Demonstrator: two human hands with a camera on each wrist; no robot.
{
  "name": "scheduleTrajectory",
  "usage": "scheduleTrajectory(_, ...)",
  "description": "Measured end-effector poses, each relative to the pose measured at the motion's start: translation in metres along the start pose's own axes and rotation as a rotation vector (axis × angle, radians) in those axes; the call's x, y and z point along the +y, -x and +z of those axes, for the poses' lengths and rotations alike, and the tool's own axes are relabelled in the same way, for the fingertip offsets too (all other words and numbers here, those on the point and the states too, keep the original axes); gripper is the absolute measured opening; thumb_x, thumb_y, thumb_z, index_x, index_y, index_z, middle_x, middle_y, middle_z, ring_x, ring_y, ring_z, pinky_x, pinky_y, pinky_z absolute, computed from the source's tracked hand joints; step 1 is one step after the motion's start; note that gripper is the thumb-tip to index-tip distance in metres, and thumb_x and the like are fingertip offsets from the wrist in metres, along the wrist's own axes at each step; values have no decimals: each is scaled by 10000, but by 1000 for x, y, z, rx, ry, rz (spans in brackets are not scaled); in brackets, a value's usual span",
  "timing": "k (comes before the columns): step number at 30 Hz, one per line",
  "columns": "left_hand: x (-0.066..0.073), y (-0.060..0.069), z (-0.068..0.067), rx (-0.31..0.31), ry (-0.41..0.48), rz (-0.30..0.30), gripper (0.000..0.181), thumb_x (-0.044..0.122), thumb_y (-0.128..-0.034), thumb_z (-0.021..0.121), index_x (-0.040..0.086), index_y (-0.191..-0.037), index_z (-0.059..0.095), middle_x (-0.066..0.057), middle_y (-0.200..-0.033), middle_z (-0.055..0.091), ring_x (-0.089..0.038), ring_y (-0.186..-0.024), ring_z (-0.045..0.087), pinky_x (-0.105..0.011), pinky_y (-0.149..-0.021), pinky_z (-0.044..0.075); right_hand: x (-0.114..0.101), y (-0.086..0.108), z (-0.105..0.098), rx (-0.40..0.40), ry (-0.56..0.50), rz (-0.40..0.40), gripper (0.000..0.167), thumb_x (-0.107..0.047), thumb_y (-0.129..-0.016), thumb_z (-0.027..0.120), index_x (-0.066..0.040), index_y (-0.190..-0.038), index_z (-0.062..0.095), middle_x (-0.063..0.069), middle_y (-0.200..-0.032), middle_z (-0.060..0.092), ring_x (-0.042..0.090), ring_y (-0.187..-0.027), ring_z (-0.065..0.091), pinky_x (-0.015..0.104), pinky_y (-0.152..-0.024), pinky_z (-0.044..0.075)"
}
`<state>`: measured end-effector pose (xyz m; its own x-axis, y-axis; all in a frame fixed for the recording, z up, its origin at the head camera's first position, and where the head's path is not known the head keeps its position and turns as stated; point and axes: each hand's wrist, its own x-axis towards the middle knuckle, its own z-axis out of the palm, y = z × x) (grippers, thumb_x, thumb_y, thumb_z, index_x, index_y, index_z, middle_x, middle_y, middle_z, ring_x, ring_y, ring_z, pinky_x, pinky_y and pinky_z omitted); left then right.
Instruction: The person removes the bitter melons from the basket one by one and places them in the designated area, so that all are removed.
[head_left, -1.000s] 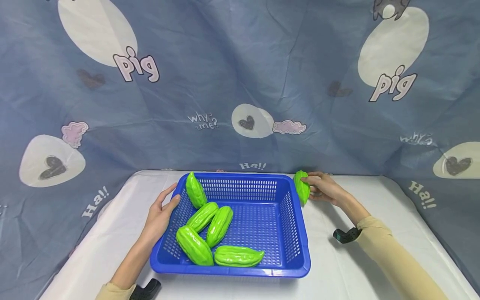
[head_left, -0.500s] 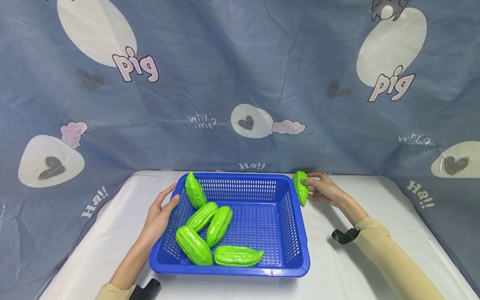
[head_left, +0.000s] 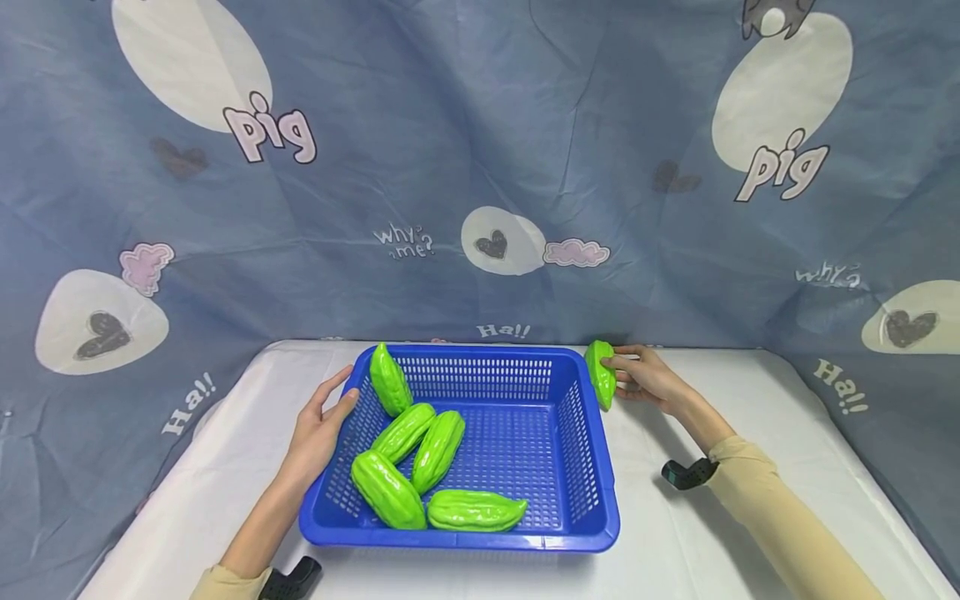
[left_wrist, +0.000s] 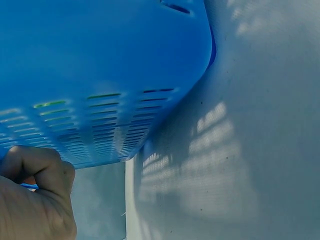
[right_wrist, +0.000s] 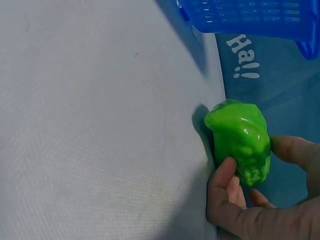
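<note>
A blue perforated basket [head_left: 558, 542] stands on the white cloth, with several green ridged gourds [head_left: 476, 511] lying mostly along its left side and front. My left hand [head_left: 317, 429] grips the basket's left rim; in the left wrist view the fingers of this hand [left_wrist: 40, 195] curl at the basket wall [left_wrist: 115, 55]. Outside the right back corner, my right hand [head_left: 648, 379] pinches another green gourd [head_left: 602, 375]. The right wrist view shows thumb and fingers of the hand [right_wrist: 265, 200] on either side of that gourd [right_wrist: 240, 140], beside the basket [right_wrist: 250, 22].
White cloth [head_left: 675, 533] covers the table around the basket. Behind it hangs a blue-grey printed curtain [head_left: 420, 300], which also runs down both sides. A black device is on each wrist, the right one [head_left: 688, 473] over the cloth.
</note>
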<state>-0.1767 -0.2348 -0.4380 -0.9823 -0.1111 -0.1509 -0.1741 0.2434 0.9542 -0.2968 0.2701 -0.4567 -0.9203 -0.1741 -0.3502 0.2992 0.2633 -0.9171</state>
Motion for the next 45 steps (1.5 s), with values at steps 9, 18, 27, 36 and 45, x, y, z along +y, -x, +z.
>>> scheduleTrajectory(9,0,0,0,0,5,3,602,433,-1152,496,288,-1707,313,-241,-1563,592,-3,-993,762,-228,-827,631,3,3,0,9,-1,-13,855,-351,-1118,594,68,-1674,98,4,-1164,673,17,-925,718,265,-917,647)
scheduleTrajectory(18,0,0,0,-2,-6,1,603,440,-1150,497,297,-1707,313,-242,-1566,591,-31,-1028,766,-224,-832,628,5,4,0,14,2,-18,836,-327,-1125,578,77,-1674,94,73,-1262,651,26,-960,724,281,-964,641)
scheduleTrajectory(27,1,0,-1,1,-6,4,604,454,-1148,499,303,-1704,319,-249,-1557,598,-19,-1011,765,-223,-834,630,4,3,3,47,-2,-20,851,-338,-1115,596,72,-1679,110,97,-1308,646,20,-962,717,283,-951,646)
scheduleTrajectory(36,0,1,1,2,-8,3,605,438,-1150,500,280,-1707,322,-246,-1573,582,-84,-1067,781,-216,-838,630,8,5,10,130,58,-32,816,-368,-1119,577,58,-1675,159,220,-1423,576,18,-943,697,286,-926,653)
scheduleTrajectory(45,2,2,0,2,4,12,605,441,-1149,503,274,-1704,330,-255,-1563,588,-58,-1042,776,-218,-837,631,3,11,11,173,124,-28,833,-404,-1099,588,10,-1694,177,344,-1659,392,312,-1285,657,294,-877,660)
